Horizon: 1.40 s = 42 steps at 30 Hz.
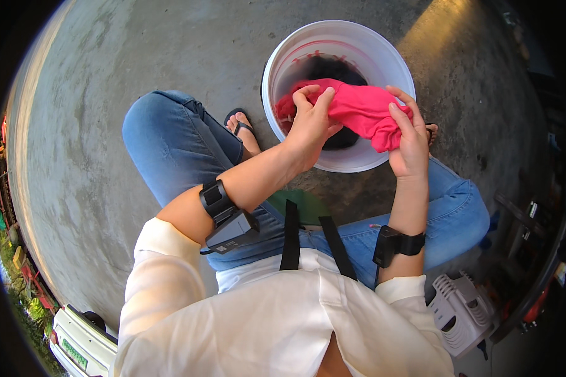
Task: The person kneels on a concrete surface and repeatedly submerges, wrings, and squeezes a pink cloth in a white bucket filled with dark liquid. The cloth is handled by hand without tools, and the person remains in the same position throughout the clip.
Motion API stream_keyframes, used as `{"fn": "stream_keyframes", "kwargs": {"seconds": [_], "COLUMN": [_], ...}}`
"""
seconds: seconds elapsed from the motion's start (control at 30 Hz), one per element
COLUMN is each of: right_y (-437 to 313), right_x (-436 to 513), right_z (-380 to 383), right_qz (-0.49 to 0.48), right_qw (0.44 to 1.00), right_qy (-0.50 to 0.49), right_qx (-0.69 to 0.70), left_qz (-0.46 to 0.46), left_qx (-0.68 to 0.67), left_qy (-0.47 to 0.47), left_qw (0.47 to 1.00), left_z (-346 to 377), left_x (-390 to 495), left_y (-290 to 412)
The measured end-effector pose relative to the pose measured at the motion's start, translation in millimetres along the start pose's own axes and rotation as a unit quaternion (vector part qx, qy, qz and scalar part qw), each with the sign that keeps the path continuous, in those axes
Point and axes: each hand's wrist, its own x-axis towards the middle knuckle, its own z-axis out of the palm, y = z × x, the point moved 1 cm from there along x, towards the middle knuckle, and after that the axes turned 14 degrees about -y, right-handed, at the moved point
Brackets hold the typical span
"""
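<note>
A wet-looking pink-red cloth (358,106) is stretched between my two hands over the mouth of a white plastic bucket (391,61). My left hand (309,120) holds it near its left part, thumb and fingers bent around the fabric. The bunched right end is in my right hand (408,136), pinched between thumb and fingers. On the left, the cloth hangs down inside the bucket wall. Below it lies a dark mass (337,70), perhaps dark fabric or water; I cannot tell which. Red markings show on the bucket's wall.
The bucket stands on a concrete floor (170,52) between my feet in flip-flops (241,127). My bent knees (155,136) flank it. A grey-white plastic appliance or crate (462,315) sits at lower right. A white car (82,346) is at lower left.
</note>
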Motion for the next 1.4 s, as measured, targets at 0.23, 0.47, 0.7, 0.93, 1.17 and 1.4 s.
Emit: {"fn": "stream_keyframes", "kwargs": {"seconds": [0.23, 0.47, 0.7, 0.93, 1.17, 1.4], "right_y": [36, 27, 26, 17, 33, 13], "right_x": [-20, 14, 4, -9, 3, 11], "right_z": [73, 1, -21, 68, 53, 4], "right_qz": [-0.262, 0.029, 0.06, -0.218, -0.215, -0.061], "right_qw": [0.768, 0.975, 0.992, 0.781, 0.733, 0.963], "right_qy": [-0.217, -0.023, -0.022, -0.181, -0.027, 0.116], "right_qx": [-0.542, -0.219, -0.111, -0.556, -0.644, -0.236], "left_qz": [-0.045, -0.032, 0.049, 0.083, 0.001, -0.073], "left_qx": [-0.182, -0.139, -0.088, -0.109, 0.001, 0.067], "left_qy": [-0.248, -0.115, -0.082, -0.212, -0.06, -0.173], "left_qw": [0.95, 0.983, 0.992, 0.968, 0.998, 0.98], "left_z": [-9, 7, -11, -3, 13, 16], "left_x": [15, 4, 17, 13, -7, -6], "left_y": [-7, 6, 8, -13, -8, 15]}}
